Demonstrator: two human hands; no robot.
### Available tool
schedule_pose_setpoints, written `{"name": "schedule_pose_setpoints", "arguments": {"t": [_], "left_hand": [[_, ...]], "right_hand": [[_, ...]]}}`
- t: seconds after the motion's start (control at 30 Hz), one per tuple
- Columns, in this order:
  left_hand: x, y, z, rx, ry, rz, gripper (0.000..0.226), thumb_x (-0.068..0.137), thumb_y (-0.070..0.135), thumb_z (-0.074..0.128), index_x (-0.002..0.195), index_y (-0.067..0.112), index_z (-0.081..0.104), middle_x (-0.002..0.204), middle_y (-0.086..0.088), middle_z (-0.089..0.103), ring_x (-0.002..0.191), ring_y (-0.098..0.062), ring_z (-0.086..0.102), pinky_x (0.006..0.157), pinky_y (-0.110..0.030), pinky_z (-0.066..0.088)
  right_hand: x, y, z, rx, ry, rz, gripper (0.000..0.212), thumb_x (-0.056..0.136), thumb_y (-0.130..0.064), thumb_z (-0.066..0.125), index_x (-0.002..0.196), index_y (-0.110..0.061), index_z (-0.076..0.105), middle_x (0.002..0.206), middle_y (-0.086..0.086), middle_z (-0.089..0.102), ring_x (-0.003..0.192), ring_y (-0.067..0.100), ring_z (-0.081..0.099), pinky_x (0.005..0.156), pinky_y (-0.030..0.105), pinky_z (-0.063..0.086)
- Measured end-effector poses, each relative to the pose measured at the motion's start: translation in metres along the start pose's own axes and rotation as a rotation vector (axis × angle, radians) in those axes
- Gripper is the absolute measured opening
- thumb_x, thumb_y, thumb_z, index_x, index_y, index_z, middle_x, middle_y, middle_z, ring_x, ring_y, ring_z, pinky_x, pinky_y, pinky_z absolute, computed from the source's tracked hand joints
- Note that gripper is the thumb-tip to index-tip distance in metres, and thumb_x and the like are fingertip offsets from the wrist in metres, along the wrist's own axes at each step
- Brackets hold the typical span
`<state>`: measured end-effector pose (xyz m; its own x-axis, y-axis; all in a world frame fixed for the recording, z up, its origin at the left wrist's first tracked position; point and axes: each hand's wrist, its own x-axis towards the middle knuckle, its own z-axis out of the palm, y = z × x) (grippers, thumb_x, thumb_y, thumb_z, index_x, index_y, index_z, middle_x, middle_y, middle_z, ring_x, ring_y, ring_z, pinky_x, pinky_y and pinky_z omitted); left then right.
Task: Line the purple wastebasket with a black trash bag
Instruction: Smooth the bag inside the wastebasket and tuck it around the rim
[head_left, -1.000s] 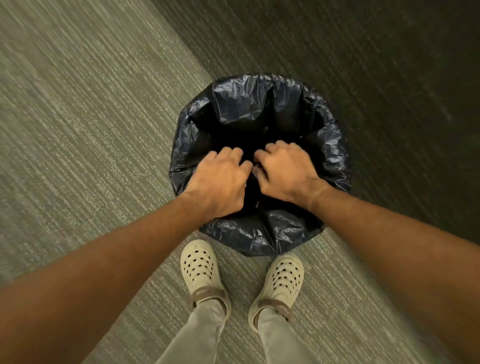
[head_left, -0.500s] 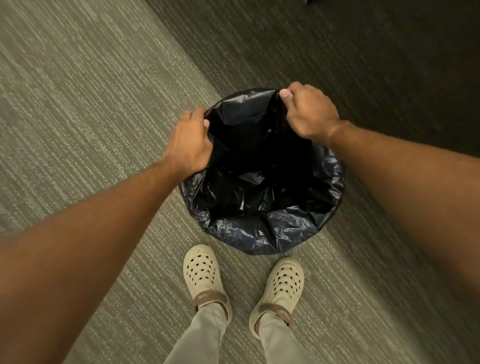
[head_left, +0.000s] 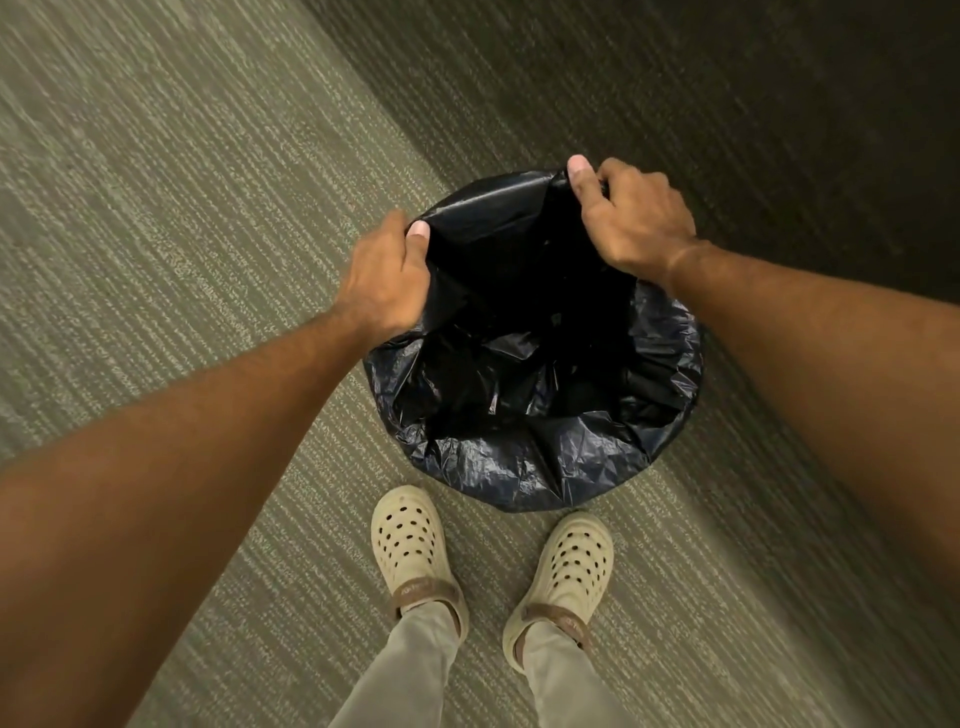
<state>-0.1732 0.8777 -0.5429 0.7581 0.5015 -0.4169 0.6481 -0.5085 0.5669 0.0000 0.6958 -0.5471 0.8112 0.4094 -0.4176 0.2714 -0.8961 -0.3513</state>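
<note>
From my feed I looked straight down at the bag (head_left: 524, 457), a black one spread over a round bin on the carpet (head_left: 156, 218). The bin itself was completely covered; I saw no purple anywhere, so I could only infer its shape from the plastic draped around it. My left hand (head_left: 384, 280) was closed on the bag's far-left edge, thumb pressed on the inside of the film, the other fingers hidden behind it. My right hand (head_left: 631, 223) was clenched on the far edge, thumb on top, fingers curled out of sight over the back. Between them the rim was pulled taut and raised. The near rim was folded outward and crinkled down the outside. The inside was too dark to tell how deep the plastic reached. Two cream clogs (head_left: 410, 545) stood just below the bin, and both forearms ran off the frame.
</note>
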Motion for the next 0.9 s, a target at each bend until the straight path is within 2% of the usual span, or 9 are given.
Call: {"name": "schedule_pose_setpoints", "arguments": {"t": [0.1, 0.27, 0.33, 0.4, 0.5, 0.57, 0.73, 0.8, 0.9], "left_hand": [[-0.002, -0.002, 0.001, -0.051, 0.019, -0.002, 0.031, 0.104, 0.039, 0.028, 0.092, 0.013, 0.042, 0.074, 0.006, 0.045, 0.062, -0.005, 0.041, 0.051, -0.023, 0.029], [-0.002, -0.002, -0.002, -0.084, 0.014, 0.015, 0.032, 0.104, 0.038, 0.028, 0.09, 0.013, 0.04, 0.075, 0.006, 0.044, 0.064, -0.005, 0.039, 0.054, -0.023, 0.03], [-0.003, 0.0, -0.003, -0.093, 0.006, -0.021, 0.032, 0.103, 0.041, 0.028, 0.093, 0.014, 0.042, 0.078, 0.005, 0.046, 0.067, -0.005, 0.042, 0.056, -0.023, 0.032], [-0.009, 0.001, -0.004, -0.099, 0.005, -0.046, 0.034, 0.103, 0.043, 0.028, 0.1, 0.014, 0.045, 0.086, 0.002, 0.053, 0.075, -0.01, 0.048, 0.064, -0.027, 0.04], [-0.025, 0.001, -0.001, -0.065, 0.062, -0.1, 0.048, 0.102, 0.045, 0.027, 0.119, 0.006, 0.048, 0.112, -0.011, 0.055, 0.1, -0.023, 0.051, 0.091, -0.043, 0.047], [-0.039, -0.001, 0.005, -0.083, 0.113, -0.173, 0.048, 0.103, 0.044, 0.026, 0.124, 0.006, 0.046, 0.114, -0.011, 0.053, 0.101, -0.021, 0.049, 0.091, -0.041, 0.046], [-0.069, -0.007, 0.02, -0.174, 0.183, -0.39, 0.05, 0.103, 0.045, 0.024, 0.126, 0.006, 0.046, 0.101, -0.006, 0.046, 0.084, -0.015, 0.045, 0.076, -0.034, 0.034], [-0.073, -0.007, 0.023, -0.222, 0.199, -0.445, 0.054, 0.104, 0.045, 0.022, 0.134, 0.006, 0.044, 0.111, -0.01, 0.049, 0.088, -0.016, 0.043, 0.083, -0.036, 0.036], [-0.074, -0.006, 0.026, -0.272, 0.217, -0.466, 0.058, 0.104, 0.045, 0.022, 0.141, 0.005, 0.04, 0.141, -0.019, 0.046, 0.111, -0.025, 0.045, 0.101, -0.04, 0.035]], "right_hand": [[0.002, 0.001, 0.0, 0.023, 0.014, 0.007, 0.061, 0.087, -0.073, 0.02, 0.089, -0.021, 0.051, 0.104, 0.017, 0.062, 0.098, 0.041, 0.056, 0.074, 0.039, 0.035], [0.006, -0.001, 0.001, 0.055, 0.005, 0.03, 0.071, 0.086, -0.075, 0.019, 0.085, -0.017, 0.061, 0.084, 0.008, 0.053, 0.078, 0.03, 0.045, 0.071, 0.035, 0.034], [0.005, -0.001, -0.001, 0.102, 0.012, 0.05, 0.066, 0.087, -0.073, 0.023, 0.083, -0.018, 0.059, 0.085, 0.005, 0.054, 0.079, 0.026, 0.045, 0.071, 0.034, 0.033], [0.0, 0.005, -0.005, 0.16, 0.022, 0.065, 0.057, 0.088, -0.071, 0.027, 0.082, -0.021, 0.055, 0.087, 0.001, 0.057, 0.081, 0.024, 0.049, 0.072, 0.032, 0.033], [-0.018, 0.027, -0.011, 0.226, 0.0, 0.154, 0.056, 0.089, -0.07, 0.027, 0.088, -0.023, 0.056, 0.093, 0.002, 0.06, 0.088, 0.024, 0.055, 0.073, 0.032, 0.036], [-0.037, 0.045, -0.009, 0.253, -0.019, 0.255, 0.061, 0.087, -0.073, 0.026, 0.088, -0.02, 0.057, 0.099, 0.007, 0.061, 0.093, 0.028, 0.056, 0.075, 0.033, 0.037], [-0.081, 0.06, 0.012, 0.315, 0.042, 0.435, 0.074, 0.086, -0.074, 0.028, 0.129, -0.019, 0.054, 0.132, 0.017, 0.055, 0.12, 0.039, 0.049, 0.095, 0.039, 0.036], [-0.083, 0.056, 0.017, 0.408, 0.106, 0.474, 0.073, 0.087, -0.073, 0.03, 0.125, -0.017, 0.057, 0.131, 0.016, 0.057, 0.12, 0.038, 0.049, 0.099, 0.038, 0.036], [-0.081, 0.052, 0.021, 0.48, 0.176, 0.49, 0.071, 0.083, -0.075, 0.033, 0.107, -0.016, 0.065, 0.116, 0.013, 0.064, 0.108, 0.033, 0.056, 0.088, 0.031, 0.039]]}}
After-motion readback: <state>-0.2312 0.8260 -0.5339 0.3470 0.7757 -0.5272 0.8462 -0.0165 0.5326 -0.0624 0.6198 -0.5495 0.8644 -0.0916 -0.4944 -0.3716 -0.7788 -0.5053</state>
